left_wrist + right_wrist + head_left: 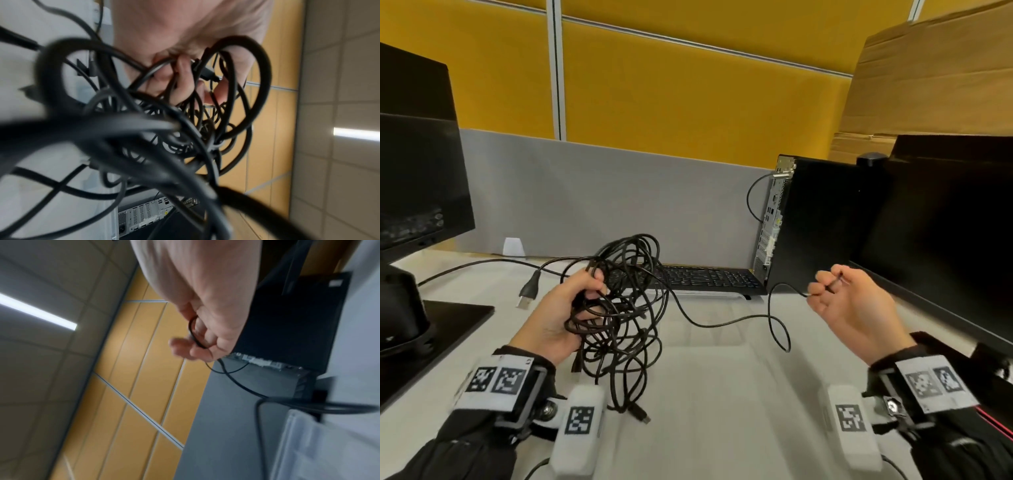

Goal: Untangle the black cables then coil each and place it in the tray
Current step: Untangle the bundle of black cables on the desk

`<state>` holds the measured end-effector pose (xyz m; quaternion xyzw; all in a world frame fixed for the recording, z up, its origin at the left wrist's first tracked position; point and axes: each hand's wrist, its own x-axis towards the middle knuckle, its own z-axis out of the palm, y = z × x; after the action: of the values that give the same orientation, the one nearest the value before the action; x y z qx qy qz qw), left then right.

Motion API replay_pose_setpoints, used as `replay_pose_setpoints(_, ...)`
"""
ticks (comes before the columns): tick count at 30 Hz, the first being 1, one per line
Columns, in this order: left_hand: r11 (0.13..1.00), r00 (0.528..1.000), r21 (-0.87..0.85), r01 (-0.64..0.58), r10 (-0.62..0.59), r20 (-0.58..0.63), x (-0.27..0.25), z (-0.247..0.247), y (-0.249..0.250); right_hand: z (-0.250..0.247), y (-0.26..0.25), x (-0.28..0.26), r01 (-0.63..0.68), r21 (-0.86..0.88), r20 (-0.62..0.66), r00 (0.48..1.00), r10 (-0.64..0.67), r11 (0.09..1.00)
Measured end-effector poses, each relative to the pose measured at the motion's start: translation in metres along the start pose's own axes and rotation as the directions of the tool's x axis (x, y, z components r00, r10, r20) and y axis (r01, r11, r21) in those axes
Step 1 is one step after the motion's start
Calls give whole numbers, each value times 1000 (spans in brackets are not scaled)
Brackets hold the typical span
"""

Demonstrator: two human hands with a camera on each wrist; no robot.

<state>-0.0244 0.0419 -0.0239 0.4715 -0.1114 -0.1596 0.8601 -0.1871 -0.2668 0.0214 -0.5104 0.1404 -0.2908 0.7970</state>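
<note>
Left hand [558, 317] fingers curled round tangled black cables [625, 308] above the surface – right hand [854, 308] pinching one pulled-out strand [770, 320]

Our head view looks down-forward over desk [722, 394]. Our wrist views sit close under palms, tilted toward ceiling; all three share computer tower [822, 226] [144, 216] [292, 324].

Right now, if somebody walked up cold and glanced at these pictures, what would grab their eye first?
Probably the tangle of black cables, a big knotted bundle gripped in the left hand above the white desk. Next, the single strand running from that bundle across to the right hand, which pinches it near the black computer tower.
</note>
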Motion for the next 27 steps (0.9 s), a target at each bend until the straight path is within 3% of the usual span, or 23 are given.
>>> replay_pose_setpoints(4, 1000, 1000, 16, 2, -2, -9, -5, 1, 2, 1, -4, 3, 28, -191, -66, 997, -42, 981)
replay_pose_setpoints(6, 1000, 1000, -16, 12, -13, -21, -5, 0, 3, -9, -8, 9, 6, -385, -91, 995, -44, 923)
replay_pose_setpoints(9, 999, 999, -42, 29, -29, -21, -4, 2, 1, -23, -7, 17, 22, -783, -105, 981, -166, 622)
replay_pose_setpoints(11, 997, 999, -71, 29, -30, -15, -7, 7, -1, -13, 2, 16, 186, -881, 73, 962, -263, 435)
replay_pose_setpoints(12, 996, 999, -84, 36, -38, -16, -9, 10, -1, -2, 10, 13, 272, -891, 202, 954, -220, 363)
replay_pose_setpoints(14, 994, 999, -105, 43, -44, -17, -12, 16, -4, 18, 34, 7, 335, -918, 360, 929, 87, 213)
replay_pose_setpoints(16, 990, 999, -134, 38, -42, -25, -13, 19, -6, 30, 61, 6, 387, -920, 376, 844, 383, 51)
replay_pose_setpoints(17, 989, 999, -145, 34, -38, -23, -14, 20, -7, 31, 70, 8, 440, -898, 389, 804, 450, -10)
replay_pose_setpoints(18, 988, 999, -150, 33, -36, -19, -13, 20, -8, 29, 75, 10, 466, -885, 406, 782, 472, -12)
replay_pose_setpoints(19, 989, 999, -146, 34, -37, -21, -12, 19, -8, 24, 76, 12, 455, -889, 423, 772, 475, 53)
replay_pose_setpoints(21, 990, 999, -137, 32, -37, -33, -10, 16, -6, 12, 66, 15, 264, -917, 385, 783, 489, 300)
replay_pose_setpoints(23, 990, 998, -136, 29, -36, -49, -8, 11, -4, -5, 49, 18, 65, -902, 287, 829, 480, 428)
replay_pose_setpoints(25, 993, 996, -120, 16, -26, -81, -7, 9, -2, -24, 28, 25, -2, -918, 174, 896, 409, 396)
replay_pose_setpoints(27, 995, 994, -99, 11, -22, -111, -5, 7, -2, -44, 11, 36, -20, -955, 58, 966, 251, 297)
